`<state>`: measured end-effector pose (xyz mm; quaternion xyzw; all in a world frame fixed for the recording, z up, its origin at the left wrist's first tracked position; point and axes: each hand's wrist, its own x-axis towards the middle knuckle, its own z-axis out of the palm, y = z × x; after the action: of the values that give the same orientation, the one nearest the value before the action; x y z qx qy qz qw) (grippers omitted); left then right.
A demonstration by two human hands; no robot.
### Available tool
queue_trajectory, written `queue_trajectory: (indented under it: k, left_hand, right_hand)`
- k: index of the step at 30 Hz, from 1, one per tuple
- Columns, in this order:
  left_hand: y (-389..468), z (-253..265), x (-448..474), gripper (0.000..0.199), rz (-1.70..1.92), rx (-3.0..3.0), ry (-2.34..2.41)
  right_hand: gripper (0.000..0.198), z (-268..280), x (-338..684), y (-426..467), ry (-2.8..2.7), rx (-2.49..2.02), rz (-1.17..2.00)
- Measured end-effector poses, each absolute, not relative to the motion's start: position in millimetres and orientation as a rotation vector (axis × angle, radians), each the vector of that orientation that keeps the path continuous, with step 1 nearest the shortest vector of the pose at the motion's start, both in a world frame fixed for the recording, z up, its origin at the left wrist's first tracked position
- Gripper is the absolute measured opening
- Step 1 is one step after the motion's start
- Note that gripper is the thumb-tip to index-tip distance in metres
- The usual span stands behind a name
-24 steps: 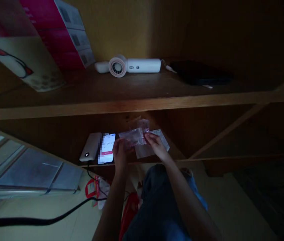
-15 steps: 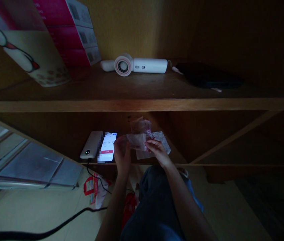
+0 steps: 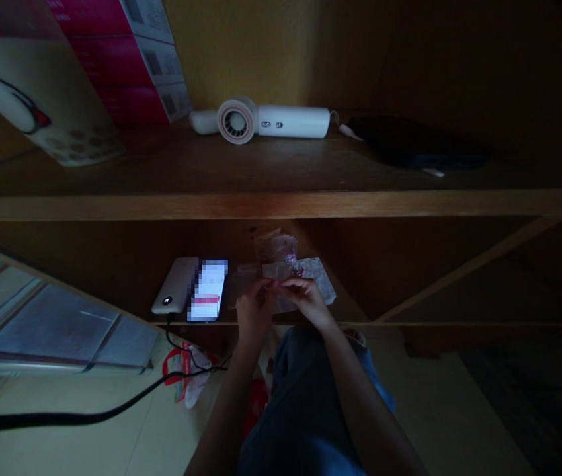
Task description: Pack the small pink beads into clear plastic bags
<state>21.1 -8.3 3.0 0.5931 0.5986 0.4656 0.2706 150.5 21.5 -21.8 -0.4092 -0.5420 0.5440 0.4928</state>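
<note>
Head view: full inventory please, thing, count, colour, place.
clear plastic bags: a few, transparent with pinkish contents, lower shelf, at the hands
phone: 1, lit screen, lower shelf, left of the hands
power bank: 1, pale grey, beside the phone
black cable: 1, from the power bank down across the floor
handheld fan: 1, white, upper shelf
dark object: 1, black, upper shelf right; too dim to identify
cartons: stack, pink and cream, upper shelf left
red-and-white bag: 1, floor
left hand, right hand: pinching one bag together
</note>
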Motion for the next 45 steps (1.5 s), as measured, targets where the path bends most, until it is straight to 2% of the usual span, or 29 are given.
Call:
queue_trajectory:
  k: [8,13,17,25,30,34,40,45]
  left_hand:
    - [-7.7,-1.9,25.1,0.016,1.248,1.661,1.613]
    - [-6.4,-2.5,26.4,0.02,1.0,1.962,1.763]
    - [-4.0,-1.2,22.6,0.016,0.895,2.046,1.8]
    - [-8.2,2.2,14.2,0.01,0.888,2.168,1.743]
    - [-5.7,-5.0,9.0,0.012,1.169,1.891,1.586]
    - [-0.3,-24.1,5.8,0.024,1.492,1.488,1.508]
    - [4.6,-46.9,5.4,0.037,1.439,1.154,1.389]
    - [7.5,-41.1,7.1,0.035,1.487,1.023,1.244]
  right_hand:
    - [0.016,-19.1,147.8,13.3,-1.431,-1.09,1.01]
    - [0.015,-21.7,143.3,7.5,-1.602,-1.316,0.681]
    - [0.013,-20.0,145.9,7.5,-1.661,-1.362,0.547]
    - [0.019,-19.8,154.1,10.4,-1.462,-1.486,0.305]
    - [0.018,-19.8,151.9,9.4,-1.457,-1.363,0.477]
    - [0.018,-19.2,150.3,10.1,-1.42,-1.257,0.685]
    - [0.023,-14.4,152.0,13.5,-1.231,-1.089,1.074]
    - [0.023,-21.0,157.4,21.0,-1.058,-1.117,1.128]
